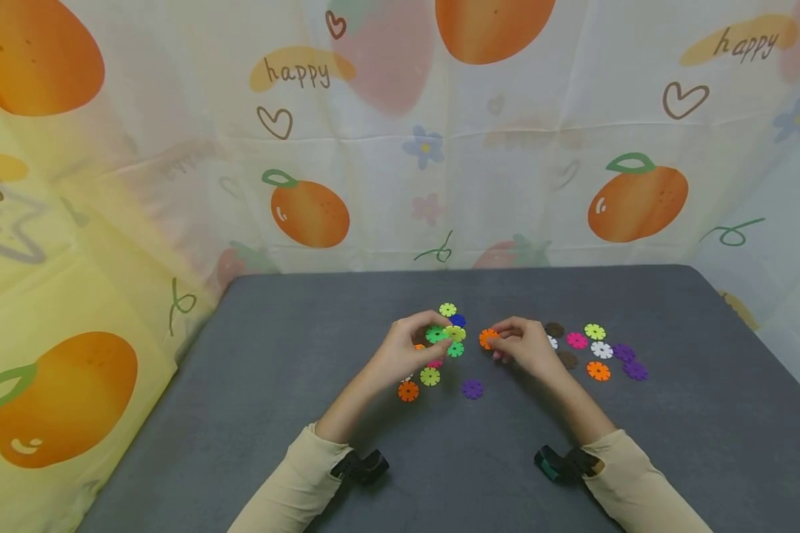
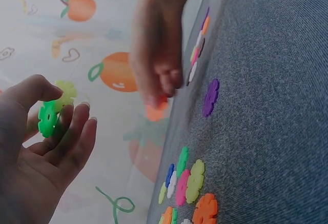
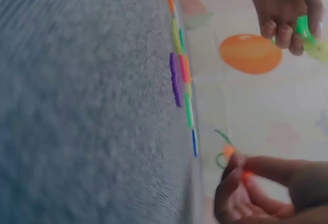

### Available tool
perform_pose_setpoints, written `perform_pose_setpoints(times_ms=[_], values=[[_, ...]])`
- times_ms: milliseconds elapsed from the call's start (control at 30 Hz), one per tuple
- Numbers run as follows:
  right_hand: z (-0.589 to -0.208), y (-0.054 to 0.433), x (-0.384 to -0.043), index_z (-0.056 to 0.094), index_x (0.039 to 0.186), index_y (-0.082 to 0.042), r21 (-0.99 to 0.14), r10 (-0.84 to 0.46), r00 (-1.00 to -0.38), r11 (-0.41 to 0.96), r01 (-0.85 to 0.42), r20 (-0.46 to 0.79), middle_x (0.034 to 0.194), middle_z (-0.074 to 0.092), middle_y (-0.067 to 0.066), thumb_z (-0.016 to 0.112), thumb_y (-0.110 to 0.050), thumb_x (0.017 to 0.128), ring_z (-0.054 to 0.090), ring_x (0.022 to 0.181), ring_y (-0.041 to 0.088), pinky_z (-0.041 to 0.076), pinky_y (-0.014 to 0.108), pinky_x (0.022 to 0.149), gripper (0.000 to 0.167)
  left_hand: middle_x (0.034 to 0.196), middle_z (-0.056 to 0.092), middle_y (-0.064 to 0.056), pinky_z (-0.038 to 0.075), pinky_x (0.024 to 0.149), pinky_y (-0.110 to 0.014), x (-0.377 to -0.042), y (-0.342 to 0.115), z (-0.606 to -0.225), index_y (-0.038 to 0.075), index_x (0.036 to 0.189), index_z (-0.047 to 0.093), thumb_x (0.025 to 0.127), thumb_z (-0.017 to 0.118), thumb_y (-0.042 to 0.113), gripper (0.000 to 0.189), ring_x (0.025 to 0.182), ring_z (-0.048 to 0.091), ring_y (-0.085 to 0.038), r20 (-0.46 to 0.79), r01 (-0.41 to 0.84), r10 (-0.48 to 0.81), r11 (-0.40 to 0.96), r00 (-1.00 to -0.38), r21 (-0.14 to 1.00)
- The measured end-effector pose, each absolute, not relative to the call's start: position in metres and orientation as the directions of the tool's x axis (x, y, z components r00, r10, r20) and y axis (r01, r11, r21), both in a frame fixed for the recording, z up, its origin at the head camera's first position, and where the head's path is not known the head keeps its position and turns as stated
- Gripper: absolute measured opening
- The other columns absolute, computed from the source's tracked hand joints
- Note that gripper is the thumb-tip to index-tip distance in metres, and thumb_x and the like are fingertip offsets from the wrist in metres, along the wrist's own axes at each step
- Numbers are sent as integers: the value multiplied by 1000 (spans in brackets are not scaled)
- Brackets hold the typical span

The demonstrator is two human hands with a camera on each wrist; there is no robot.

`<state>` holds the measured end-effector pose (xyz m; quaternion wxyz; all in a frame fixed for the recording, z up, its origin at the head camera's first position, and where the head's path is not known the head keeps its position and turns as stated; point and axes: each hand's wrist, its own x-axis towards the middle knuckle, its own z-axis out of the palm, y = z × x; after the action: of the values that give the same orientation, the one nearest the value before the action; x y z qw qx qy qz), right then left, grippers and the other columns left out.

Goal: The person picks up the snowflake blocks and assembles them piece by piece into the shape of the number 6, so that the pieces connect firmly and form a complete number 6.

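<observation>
In my left hand (image 1: 410, 344) I pinch a yellow-green notched disc (image 2: 65, 94) joined to a green notched disc (image 2: 48, 119), held above the table. Between thumb and fingers, my right hand (image 1: 523, 345) holds an orange notched disc (image 1: 488, 339), a short way right of the joined pair. Under and around the left hand lie loose flower-shaped discs, among them a yellow-green disc (image 1: 430, 377), an orange disc (image 2: 206, 209) and a blue disc (image 1: 458, 320). A purple disc (image 1: 472, 389) lies alone between the two hands, nearer the front. The left hand partly hides some discs.
To the right of the right hand lies another spread of discs, including a white disc (image 1: 601, 350), a pink disc (image 1: 577, 340) and a purple disc (image 1: 635, 371). The grey table (image 1: 240, 385) ends at a printed curtain (image 1: 373, 148) behind.
</observation>
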<state>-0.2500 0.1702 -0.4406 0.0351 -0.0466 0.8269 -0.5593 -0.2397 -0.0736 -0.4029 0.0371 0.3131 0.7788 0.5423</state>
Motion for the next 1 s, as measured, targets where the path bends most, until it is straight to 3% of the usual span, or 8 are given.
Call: perform_pose_setpoints(times_ms=[133, 233, 367, 567, 767, 1000], values=[[-420, 166, -243, 62, 112, 8, -960, -133, -990, 280, 12, -51, 80, 72, 10, 66, -16, 94, 66, 64, 17, 59, 37, 64, 30, 102, 69, -7, 58, 66, -27, -240, -73, -403, 9, 110, 66, 91, 68, 8, 19, 73, 65, -13, 303, 476, 506, 255, -807, 841], [-405, 163, -236, 62, 111, 7, -977, -161, -985, 210, 31, -66, 74, 70, 0, 65, -22, 95, 65, 62, 14, 59, 38, 66, 34, 102, 69, -6, 59, 69, -31, -240, -73, -402, 10, 109, 66, 91, 69, 12, 18, 74, 63, -9, 323, 497, 489, 282, -810, 821], [-390, 160, -228, 63, 103, 6, -991, -215, -973, 120, 63, -88, 71, 68, -2, 63, -28, 96, 61, 59, 11, 56, 31, 60, 34, 102, 70, -7, 60, 72, -34, -240, -73, -401, 9, 108, 67, 91, 70, 15, 18, 77, 63, -11, 348, 520, 477, 296, -807, 801], [-383, 157, -221, 64, 87, -5, -993, -280, -953, 64, 104, -117, 68, 63, -1, 59, -32, 98, 55, 53, 10, 50, 25, 53, 30, 100, 69, -5, 57, 72, -23, -238, -71, -398, 9, 105, 67, 90, 70, 14, 16, 79, 61, -10, 383, 558, 460, 342, -801, 756], [-379, 155, -218, 64, 83, -8, -992, -310, -942, 52, 117, -127, 66, 61, -3, 59, -32, 98, 52, 53, 9, 46, 24, 52, 29, 96, 67, -6, 55, 68, -20, -235, -69, -395, 7, 101, 65, 89, 71, 11, 14, 74, 59, -10, 414, 579, 441, 361, -796, 731], [-378, 155, -216, 63, 84, -9, -993, -344, -931, 64, 101, -117, 65, 60, -3, 58, -31, 98, 52, 53, 11, 46, 24, 52, 27, 97, 67, -6, 56, 68, -19, -233, -68, -393, 6, 101, 64, 89, 70, 10, 14, 80, 62, -13, 436, 611, 455, 377, -777, 696]])
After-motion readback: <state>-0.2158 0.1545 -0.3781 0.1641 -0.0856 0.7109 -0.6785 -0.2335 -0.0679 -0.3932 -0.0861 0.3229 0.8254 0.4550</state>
